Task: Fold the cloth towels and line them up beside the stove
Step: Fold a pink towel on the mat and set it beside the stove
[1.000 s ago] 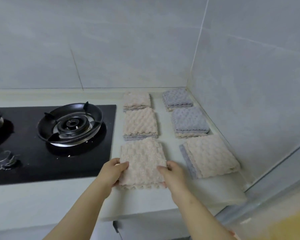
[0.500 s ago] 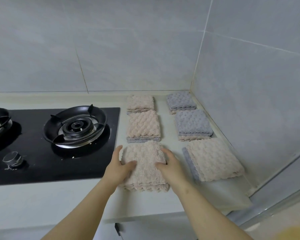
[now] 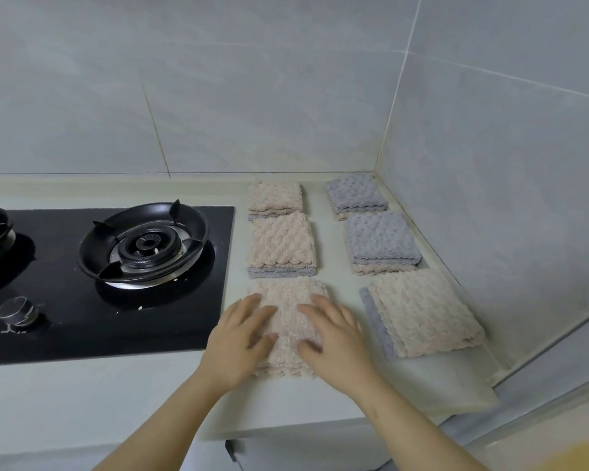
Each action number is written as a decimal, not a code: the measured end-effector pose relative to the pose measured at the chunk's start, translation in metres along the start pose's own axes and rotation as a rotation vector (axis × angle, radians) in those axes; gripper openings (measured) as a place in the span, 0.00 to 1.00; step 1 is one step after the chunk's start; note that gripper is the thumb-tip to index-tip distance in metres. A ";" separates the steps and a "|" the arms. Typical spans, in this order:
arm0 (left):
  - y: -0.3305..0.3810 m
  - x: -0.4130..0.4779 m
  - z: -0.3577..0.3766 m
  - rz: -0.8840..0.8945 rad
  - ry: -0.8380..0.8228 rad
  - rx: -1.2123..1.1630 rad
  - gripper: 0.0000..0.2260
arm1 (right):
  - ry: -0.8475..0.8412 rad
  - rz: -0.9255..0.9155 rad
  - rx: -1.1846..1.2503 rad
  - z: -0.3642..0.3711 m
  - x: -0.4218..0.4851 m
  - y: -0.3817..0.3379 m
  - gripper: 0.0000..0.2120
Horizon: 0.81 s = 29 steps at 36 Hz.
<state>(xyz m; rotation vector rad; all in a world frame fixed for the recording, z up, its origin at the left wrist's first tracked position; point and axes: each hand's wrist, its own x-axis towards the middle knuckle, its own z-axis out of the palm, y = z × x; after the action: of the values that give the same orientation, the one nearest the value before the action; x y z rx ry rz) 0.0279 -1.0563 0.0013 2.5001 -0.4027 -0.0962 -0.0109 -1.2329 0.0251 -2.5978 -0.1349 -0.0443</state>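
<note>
Seen from your head, your left hand (image 3: pixel 240 338) and right hand (image 3: pixel 334 338) lay flat and apart, fingers straight, pressing the front towel (image 3: pixel 288 317) onto the counter (image 3: pixel 334 239) just beside the stove (image 3: pixel 150 317). Five other folded towels (image 3: pixel 281 244) sat behind it and to its right.

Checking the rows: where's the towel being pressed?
Head view, lower centre: front pink towel under the left hand and right hand, just right of the stove.
</note>
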 end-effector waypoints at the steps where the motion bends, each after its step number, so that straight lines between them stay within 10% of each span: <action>1: -0.001 -0.001 0.003 -0.007 -0.046 0.055 0.39 | -0.083 -0.012 -0.054 0.002 0.000 0.003 0.27; 16: 0.001 0.013 0.017 -0.103 -0.155 0.325 0.42 | -0.170 0.014 -0.154 0.017 0.016 0.017 0.28; 20: 0.014 0.017 0.006 -0.115 -0.171 0.318 0.24 | -0.170 0.004 -0.109 0.006 0.021 0.016 0.27; 29: 0.048 0.046 -0.037 -0.113 0.108 -0.115 0.17 | 0.152 0.085 0.176 -0.037 0.053 0.008 0.15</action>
<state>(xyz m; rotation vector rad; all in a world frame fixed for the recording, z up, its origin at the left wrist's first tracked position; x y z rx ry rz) 0.0647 -1.0874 0.0599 2.4007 -0.2054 -0.0280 0.0427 -1.2538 0.0557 -2.4113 0.0264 -0.1901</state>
